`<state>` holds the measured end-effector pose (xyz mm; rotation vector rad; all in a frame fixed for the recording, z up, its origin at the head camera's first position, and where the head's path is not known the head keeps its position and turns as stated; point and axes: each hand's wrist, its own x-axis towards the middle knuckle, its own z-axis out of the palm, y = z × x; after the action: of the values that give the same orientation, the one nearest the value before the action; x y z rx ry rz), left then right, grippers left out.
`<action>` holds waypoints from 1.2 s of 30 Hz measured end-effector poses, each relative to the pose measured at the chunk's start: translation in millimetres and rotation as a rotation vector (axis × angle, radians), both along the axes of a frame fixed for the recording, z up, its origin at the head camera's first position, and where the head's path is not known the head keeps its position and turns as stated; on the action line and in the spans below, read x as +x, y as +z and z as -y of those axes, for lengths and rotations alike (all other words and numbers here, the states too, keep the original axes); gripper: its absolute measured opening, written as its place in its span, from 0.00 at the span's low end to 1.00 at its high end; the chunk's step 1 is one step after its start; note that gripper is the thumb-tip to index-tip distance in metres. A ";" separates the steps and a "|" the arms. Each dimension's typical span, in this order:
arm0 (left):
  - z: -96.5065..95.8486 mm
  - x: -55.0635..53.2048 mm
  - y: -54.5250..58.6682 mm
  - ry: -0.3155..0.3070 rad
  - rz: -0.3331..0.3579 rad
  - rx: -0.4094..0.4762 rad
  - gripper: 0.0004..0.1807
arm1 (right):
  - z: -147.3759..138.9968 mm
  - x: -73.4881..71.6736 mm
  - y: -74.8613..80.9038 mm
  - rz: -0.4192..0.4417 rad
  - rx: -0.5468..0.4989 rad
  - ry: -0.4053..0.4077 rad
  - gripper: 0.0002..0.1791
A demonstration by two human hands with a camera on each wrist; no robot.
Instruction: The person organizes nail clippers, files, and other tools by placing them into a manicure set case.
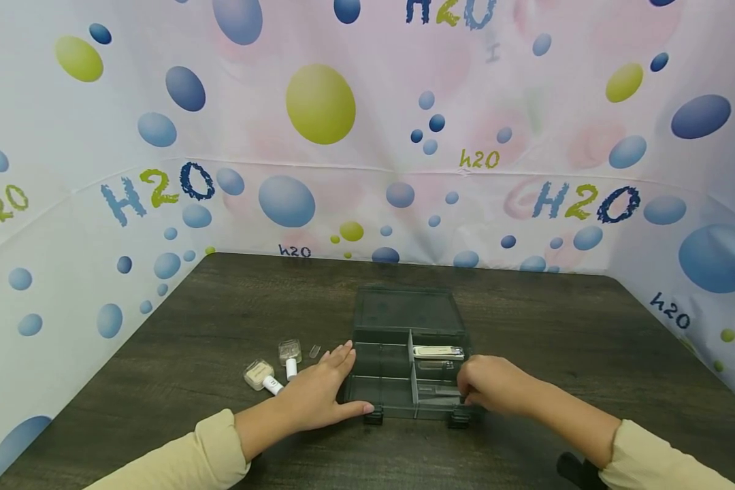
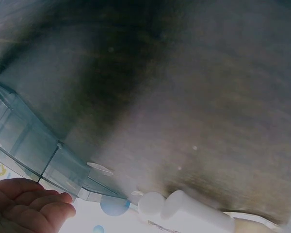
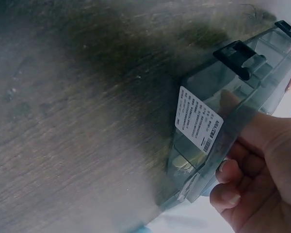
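A see-through grey divided box [image 1: 382, 391] lies with its lid [image 1: 407, 309] laid back. My left hand [image 1: 321, 395] rests along its left edge, fingers extended and thumb near the front left latch [image 1: 373, 415]. At the right wall, my right hand [image 1: 493, 384] reaches over the front right compartment with fingers bent. In the right wrist view one digit [image 3: 228, 99] shows through the wall, the others curl outside; whether it pinches anything is hidden. A nail clipper [image 1: 437, 352] sits in the back right section. Clear flat pieces [image 1: 437, 393] lie in the front right one.
Left of the box, two small square bottles with white caps, one cream [image 1: 259, 374] and one clear [image 1: 290, 350], lie on the dark wooden table [image 1: 251, 292]. Near them is a small clear piece [image 1: 315, 351]. A dark object [image 1: 578, 471] shows beside the right sleeve.
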<state>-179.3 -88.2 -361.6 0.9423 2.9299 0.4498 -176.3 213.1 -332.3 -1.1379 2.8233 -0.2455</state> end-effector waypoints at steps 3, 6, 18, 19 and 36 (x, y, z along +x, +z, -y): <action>0.1 0.0 -0.1 0.000 0.001 0.000 0.48 | 1.1 -0.9 -0.9 -0.033 0.026 0.020 0.06; 0.3 0.1 -0.4 0.003 0.004 0.000 0.48 | 3.9 -1.4 -1.2 -0.036 0.032 0.033 0.08; -0.2 -0.1 -0.4 -0.001 -0.002 0.003 0.48 | 2.4 -6.5 -0.7 0.010 -0.002 0.045 0.07; -0.2 -0.2 -0.4 -0.002 -0.003 0.003 0.48 | 1.8 -6.9 0.4 0.028 -0.030 0.034 0.07; 0.6 -0.9 -1.1 -0.006 0.000 0.000 0.48 | -19.0 2.6 -8.6 -0.136 -0.356 -0.261 0.45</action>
<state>-180.2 -88.9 -362.7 0.9505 2.9267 0.4500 -173.7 232.1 -340.9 -0.8578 3.1346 -0.7429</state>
